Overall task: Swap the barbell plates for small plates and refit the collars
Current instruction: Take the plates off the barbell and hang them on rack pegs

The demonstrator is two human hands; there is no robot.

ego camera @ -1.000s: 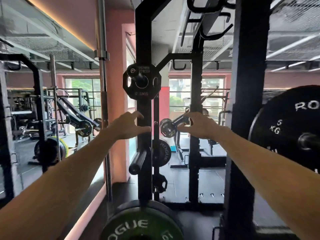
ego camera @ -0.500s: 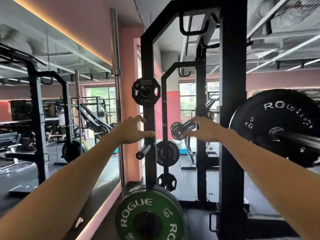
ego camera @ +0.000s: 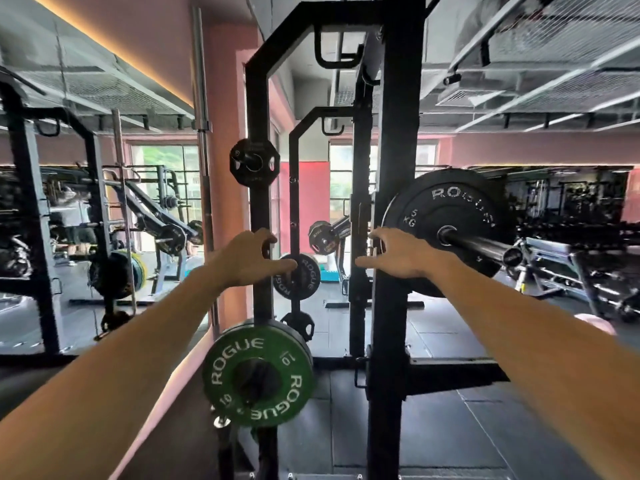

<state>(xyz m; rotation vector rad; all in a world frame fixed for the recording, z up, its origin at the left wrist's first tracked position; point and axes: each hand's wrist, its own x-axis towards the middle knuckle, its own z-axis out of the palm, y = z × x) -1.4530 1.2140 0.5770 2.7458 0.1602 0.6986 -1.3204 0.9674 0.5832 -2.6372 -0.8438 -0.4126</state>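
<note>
A black 5 kg Rogue plate [ego camera: 460, 202] sits on the barbell sleeve [ego camera: 485, 247] at the right, with no collar visible on the sleeve. My right hand [ego camera: 394, 254] reaches forward with spread fingers, just left of that plate and in front of the rack upright [ego camera: 398, 168]. Stretched out with its fingers apart, my left hand [ego camera: 246, 258] is in front of the storage post [ego camera: 258, 98], holding nothing. A small octagonal black plate [ego camera: 254, 161] hangs on a peg above it. A green 10 kg Rogue plate [ego camera: 258, 374] hangs low on the same post.
A small black Rogue plate [ego camera: 301, 277] and another plate [ego camera: 298, 323] hang on a thinner post behind. An upright barbell [ego camera: 202, 133] stands by the pink wall. A mirror at the left reflects the gym. Racks of dumbbells [ego camera: 571, 237] fill the right background.
My view has swung right and down: the 5 kg plate and bar end came fully into sight. Both hands stayed outstretched and holding nothing, with my right hand now beside that plate.
</note>
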